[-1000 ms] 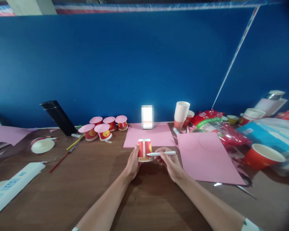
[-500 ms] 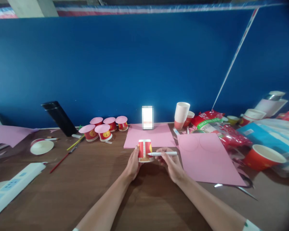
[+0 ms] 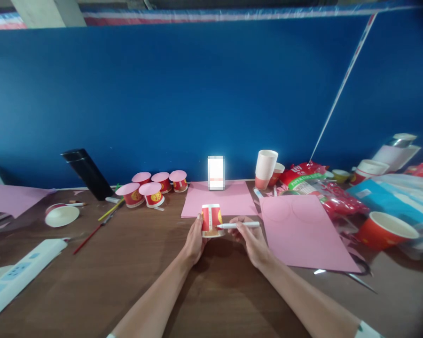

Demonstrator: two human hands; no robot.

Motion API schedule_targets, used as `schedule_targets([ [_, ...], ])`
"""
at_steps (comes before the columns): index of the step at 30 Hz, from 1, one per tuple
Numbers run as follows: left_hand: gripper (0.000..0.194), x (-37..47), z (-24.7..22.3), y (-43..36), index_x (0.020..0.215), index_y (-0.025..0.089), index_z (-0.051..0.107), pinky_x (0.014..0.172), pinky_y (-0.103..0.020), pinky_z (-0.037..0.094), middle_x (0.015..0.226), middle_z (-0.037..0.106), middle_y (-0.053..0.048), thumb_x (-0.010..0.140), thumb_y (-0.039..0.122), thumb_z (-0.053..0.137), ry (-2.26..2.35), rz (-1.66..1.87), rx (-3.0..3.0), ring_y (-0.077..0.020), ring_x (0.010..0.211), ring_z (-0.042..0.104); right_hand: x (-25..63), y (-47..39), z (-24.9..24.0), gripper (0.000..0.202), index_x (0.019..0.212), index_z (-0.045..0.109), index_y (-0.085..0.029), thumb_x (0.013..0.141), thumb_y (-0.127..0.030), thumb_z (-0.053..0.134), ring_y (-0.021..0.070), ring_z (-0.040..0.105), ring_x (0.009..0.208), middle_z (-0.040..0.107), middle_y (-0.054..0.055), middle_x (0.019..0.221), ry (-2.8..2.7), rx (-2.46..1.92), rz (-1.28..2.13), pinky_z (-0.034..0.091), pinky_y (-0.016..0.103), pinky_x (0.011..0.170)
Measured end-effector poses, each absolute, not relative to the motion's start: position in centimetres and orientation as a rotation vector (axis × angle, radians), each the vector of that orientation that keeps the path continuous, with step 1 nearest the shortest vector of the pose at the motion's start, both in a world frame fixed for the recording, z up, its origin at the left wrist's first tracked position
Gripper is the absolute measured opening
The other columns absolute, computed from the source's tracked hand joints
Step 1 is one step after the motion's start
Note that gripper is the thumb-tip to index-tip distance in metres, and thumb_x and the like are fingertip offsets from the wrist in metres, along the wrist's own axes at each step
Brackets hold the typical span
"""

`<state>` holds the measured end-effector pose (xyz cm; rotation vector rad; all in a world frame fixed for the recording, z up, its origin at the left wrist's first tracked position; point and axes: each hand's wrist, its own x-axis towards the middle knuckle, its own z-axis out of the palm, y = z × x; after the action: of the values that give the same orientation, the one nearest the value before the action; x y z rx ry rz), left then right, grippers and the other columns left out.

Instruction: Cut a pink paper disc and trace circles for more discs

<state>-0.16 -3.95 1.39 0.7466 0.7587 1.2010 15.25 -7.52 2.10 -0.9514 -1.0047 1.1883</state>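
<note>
My left hand (image 3: 194,239) grips the left side of a red paper cup (image 3: 212,218), which is upside down with its wide rim at the bottom. The cup carries yellow round prints and a pale vertical strip. In my right hand (image 3: 248,239) is a white marker pen (image 3: 239,225), held level, its tip at the cup's right side near the rim. I cannot tell whether the tip touches. Behind the cup lies a pink paper stack (image 3: 197,199). A pink sheet (image 3: 303,234) with faint circles drawn on it lies to the right of my right hand.
Several upturned cups with pink discs (image 3: 152,188) stand at the back left, near a black flask (image 3: 88,173). A power strip (image 3: 21,277) lies at left. Right are stacked cups (image 3: 266,169), a red cup bag (image 3: 306,180), an orange cup (image 3: 384,230) and scissors (image 3: 363,283).
The cup and the pen tip have shifted very slightly relative to each other. Both hands keep their grips and nearly the same places.
</note>
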Motion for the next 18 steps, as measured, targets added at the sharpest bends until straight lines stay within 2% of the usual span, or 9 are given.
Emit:
schedule_targets([
  [18,0.042,-0.44,0.90,-3.77,0.090,0.013,0.061,0.074,-0.032,0.048,0.083,0.068,-0.005,0.073,0.052,0.057,0.680,1.220,0.735,-0.0177,0.073,0.062,15.49,-7.35,1.53,0.016,0.077,0.061,-0.018,0.081,-0.033,0.057,0.0102,0.053,0.059,0.060,0.000,0.064,-0.966,-0.815,1.228,0.037,0.018,0.049],
])
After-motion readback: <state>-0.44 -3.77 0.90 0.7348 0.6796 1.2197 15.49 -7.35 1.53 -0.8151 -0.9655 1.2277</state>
